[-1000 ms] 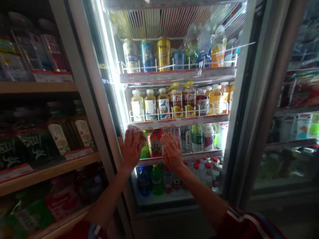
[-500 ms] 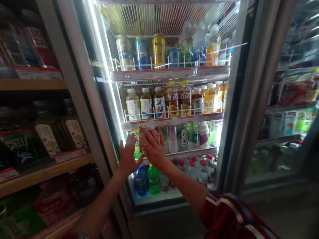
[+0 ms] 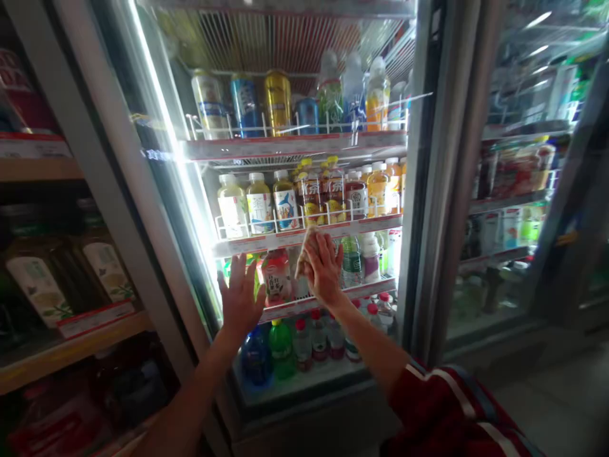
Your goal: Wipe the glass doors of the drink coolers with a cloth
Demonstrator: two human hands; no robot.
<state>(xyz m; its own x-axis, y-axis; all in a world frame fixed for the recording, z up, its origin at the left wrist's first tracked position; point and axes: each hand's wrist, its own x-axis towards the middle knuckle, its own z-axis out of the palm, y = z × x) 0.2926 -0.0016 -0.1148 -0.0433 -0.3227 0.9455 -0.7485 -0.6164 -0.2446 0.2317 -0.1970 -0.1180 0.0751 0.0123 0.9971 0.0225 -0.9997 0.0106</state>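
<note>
A crumpled pale cloth (image 3: 307,255) lies under my right hand (image 3: 325,270), pressed against the glass door (image 3: 285,416) of a lit drinks cooler. The fingers of that hand spread over the cloth and pin it at the level of the third shelf. My left hand (image 3: 240,298) is raised with its fingers apart, at or close to the glass on the left side of the door; whether it touches cannot be seen. It holds nothing. Behind the glass, between the hands, stands a bottle with a pink label (image 3: 277,277).
Rows of tea bottles (image 3: 259,203), cans (image 3: 278,101) and red-capped bottles (image 3: 318,336) stand inside the cooler. A metal door frame (image 3: 457,209) runs along the right, with another glass-fronted cooler beyond. Wooden shelves (image 3: 71,355) with bottles are at the left.
My right hand and the cloth have moved right across the glass, away from my left hand, uncovering the pink-labelled bottle. The camera view has turned somewhat to the right.
</note>
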